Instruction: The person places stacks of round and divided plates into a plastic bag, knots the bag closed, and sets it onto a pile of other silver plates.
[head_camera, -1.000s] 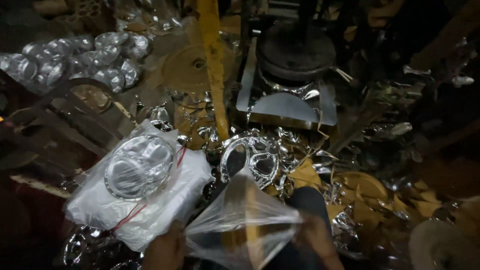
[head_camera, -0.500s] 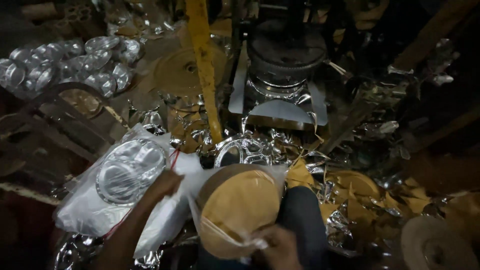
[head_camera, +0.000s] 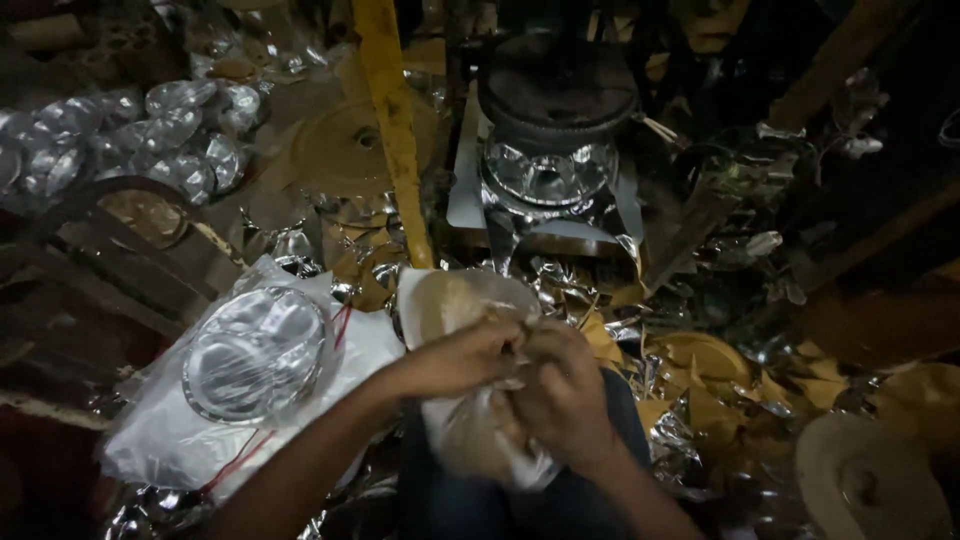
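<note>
My left hand (head_camera: 462, 356) and my right hand (head_camera: 562, 388) meet low in the middle, both gripping the gathered mouth of a clear plastic bag (head_camera: 470, 300) that holds a stack of brown paper plates. The bag lies tilted across my lap, its round end pointing up and left. Just to the left rests a sealed plastic packet of silver foil plates (head_camera: 255, 355) tied with red string, lying on a white bundle (head_camera: 170, 440).
A plate-pressing machine (head_camera: 555, 110) stands ahead with a silver plate in its die (head_camera: 548, 175). A yellow bar (head_camera: 392, 120) runs up the middle. Loose silver bowls (head_camera: 150, 135) pile at the upper left. Foil and gold paper scraps (head_camera: 700, 360) litter the right.
The bag was held up open a second ago, then the brown plates went in. Now both hands have come together on its mouth and the bag lies lower, tilted.
</note>
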